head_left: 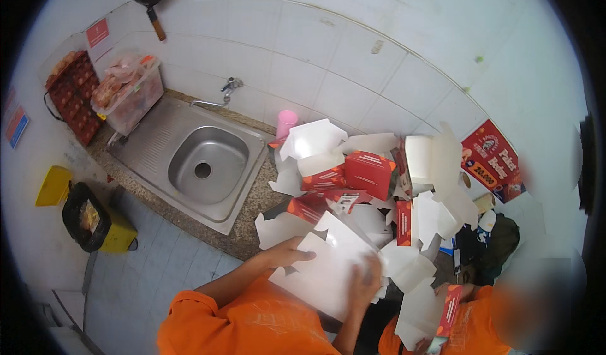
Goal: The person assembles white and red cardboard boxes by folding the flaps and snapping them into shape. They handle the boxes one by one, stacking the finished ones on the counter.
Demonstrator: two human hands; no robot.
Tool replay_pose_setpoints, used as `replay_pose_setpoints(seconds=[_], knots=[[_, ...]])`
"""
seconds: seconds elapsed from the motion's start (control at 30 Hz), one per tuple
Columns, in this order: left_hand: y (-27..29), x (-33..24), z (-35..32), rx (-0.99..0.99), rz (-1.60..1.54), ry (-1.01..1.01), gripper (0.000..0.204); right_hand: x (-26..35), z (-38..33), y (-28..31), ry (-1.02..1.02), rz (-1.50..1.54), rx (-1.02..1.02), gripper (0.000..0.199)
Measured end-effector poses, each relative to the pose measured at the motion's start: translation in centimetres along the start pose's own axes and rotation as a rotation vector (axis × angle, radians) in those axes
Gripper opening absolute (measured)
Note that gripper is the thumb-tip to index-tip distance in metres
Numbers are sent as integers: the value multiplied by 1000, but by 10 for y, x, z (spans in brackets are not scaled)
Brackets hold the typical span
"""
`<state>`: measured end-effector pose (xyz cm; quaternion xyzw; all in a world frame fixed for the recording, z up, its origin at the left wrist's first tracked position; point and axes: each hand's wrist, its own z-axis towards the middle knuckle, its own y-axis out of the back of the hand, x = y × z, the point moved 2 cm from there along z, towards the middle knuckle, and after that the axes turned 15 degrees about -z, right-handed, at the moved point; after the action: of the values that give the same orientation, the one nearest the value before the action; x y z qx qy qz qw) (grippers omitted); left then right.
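Observation:
A white cardboard food box (328,254), partly unfolded with its pale inside up, lies in front of me. My left hand (284,254) is closed on its left edge, thumb on top. My right hand (365,282) is against the box's right side, its fingers smeared by motion, so its grip is unclear. Just beyond is a heap of red and white food boxes (368,175), several with flaps standing up. At the lower right a co-worker in an orange shirt holds another open box (420,314) with a red side panel.
Left of the heap, a steel sink (218,213) is set in a speckled counter (252,232), below a wall tap (231,86). A pink cup (286,121) stands behind the heap. A clear tub (136,105) of bagged food sits far left. A yellow bin (120,238) stands on the floor.

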<state>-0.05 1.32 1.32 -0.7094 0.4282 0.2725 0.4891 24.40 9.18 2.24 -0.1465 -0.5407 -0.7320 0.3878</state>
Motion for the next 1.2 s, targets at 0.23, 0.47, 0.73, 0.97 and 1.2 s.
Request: replay_pose_setpoints(seconds=[0.23,0.47,0.73,0.97,1.2], knots=[[1,-22,-32,-64,-25,-427,64,-140,16,-8,-456,664,310,56],[-29,-50,-24,-254,274,-897,100,47,48,26,-89,367,-175,27],[-52,-57,-9,-23,-746,-356,55,124,14,2,691,-134,409,98],[-65,-77,-24,113,-338,-584,35,53,3,-26,62,331,183,69],[-63,-78,-2,62,-478,-620,30,97,-8,12,226,542,-284,41]])
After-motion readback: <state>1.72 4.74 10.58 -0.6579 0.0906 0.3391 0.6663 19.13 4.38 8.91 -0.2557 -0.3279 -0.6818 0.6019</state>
